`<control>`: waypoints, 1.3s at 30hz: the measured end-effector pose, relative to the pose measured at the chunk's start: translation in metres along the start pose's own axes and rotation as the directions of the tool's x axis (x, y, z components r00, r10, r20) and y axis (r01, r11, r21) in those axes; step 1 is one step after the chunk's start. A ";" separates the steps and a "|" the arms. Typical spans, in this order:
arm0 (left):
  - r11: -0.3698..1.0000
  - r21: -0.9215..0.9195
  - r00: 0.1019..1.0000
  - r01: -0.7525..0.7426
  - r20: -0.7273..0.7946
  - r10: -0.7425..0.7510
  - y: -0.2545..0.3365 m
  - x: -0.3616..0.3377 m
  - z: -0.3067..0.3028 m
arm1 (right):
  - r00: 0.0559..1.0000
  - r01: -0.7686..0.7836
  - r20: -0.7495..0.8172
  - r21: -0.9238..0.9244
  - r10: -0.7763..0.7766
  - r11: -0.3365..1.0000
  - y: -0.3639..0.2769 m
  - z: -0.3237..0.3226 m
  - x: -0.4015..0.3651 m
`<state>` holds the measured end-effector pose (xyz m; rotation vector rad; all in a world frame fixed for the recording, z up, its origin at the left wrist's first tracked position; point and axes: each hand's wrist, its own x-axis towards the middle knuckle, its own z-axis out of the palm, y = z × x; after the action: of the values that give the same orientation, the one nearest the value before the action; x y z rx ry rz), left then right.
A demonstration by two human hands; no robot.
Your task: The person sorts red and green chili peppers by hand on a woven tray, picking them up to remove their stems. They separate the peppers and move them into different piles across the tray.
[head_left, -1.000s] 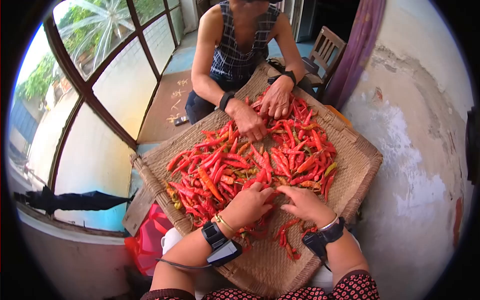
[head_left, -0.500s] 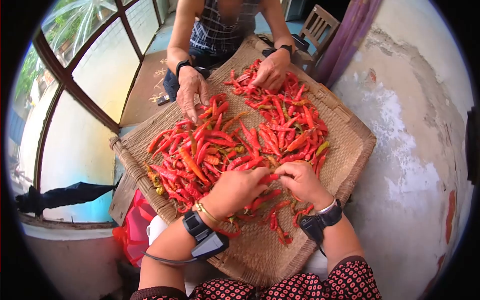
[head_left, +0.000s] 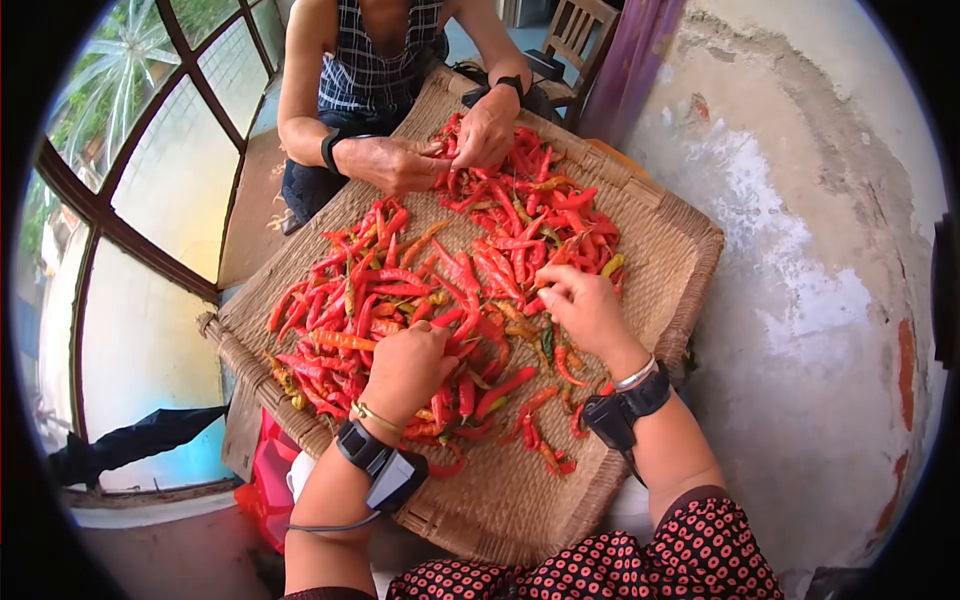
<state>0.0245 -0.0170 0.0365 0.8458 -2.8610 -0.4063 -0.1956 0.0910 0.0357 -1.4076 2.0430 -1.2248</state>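
A heap of red chilies (head_left: 470, 270) lies spread over a square woven tray (head_left: 520, 500). My left hand (head_left: 405, 368) rests knuckles-up on the near part of the heap, fingers curled around a few chilies. My right hand (head_left: 585, 310) is a hand's width to the right, at the heap's right edge, with its fingertips pinched on a single red chili (head_left: 540, 300). Both my wrists wear black bands. Across the tray another person's two hands (head_left: 440, 150) are held close together over the far chilies, handling one.
A few loose chilies (head_left: 545, 450) lie on bare weave near me. A plastered wall (head_left: 800, 250) runs along the right, a large window (head_left: 150, 200) on the left. A wooden chair (head_left: 575, 35) stands behind the other person. A red bag (head_left: 265, 465) hangs under the tray's left corner.
My hands were together on one chili; now they are apart, the right one farther out and to the right. The other person's hands have come together. My view has shifted toward the tray.
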 end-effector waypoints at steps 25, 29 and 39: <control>0.862 -0.507 0.998 -0.032 -0.055 0.006 0.007 0.003 -0.015 | 0.838 -0.311 0.527 0.247 0.142 0.918 -0.021 0.002 -0.006; 0.912 -0.411 0.998 0.008 -0.050 -0.032 -0.006 0.004 -0.009 | 0.976 -0.194 0.206 0.654 0.074 0.731 -0.008 0.001 0.011; 0.996 -0.044 0.996 -0.078 0.047 0.080 0.006 -0.002 0.009 | 0.936 0.152 0.333 -0.078 -0.118 0.985 -0.008 0.017 0.004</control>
<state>0.0213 -0.0090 0.0298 0.7231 -2.9077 -0.4824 -0.1805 0.0794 0.0338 -1.6966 1.8260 -0.8724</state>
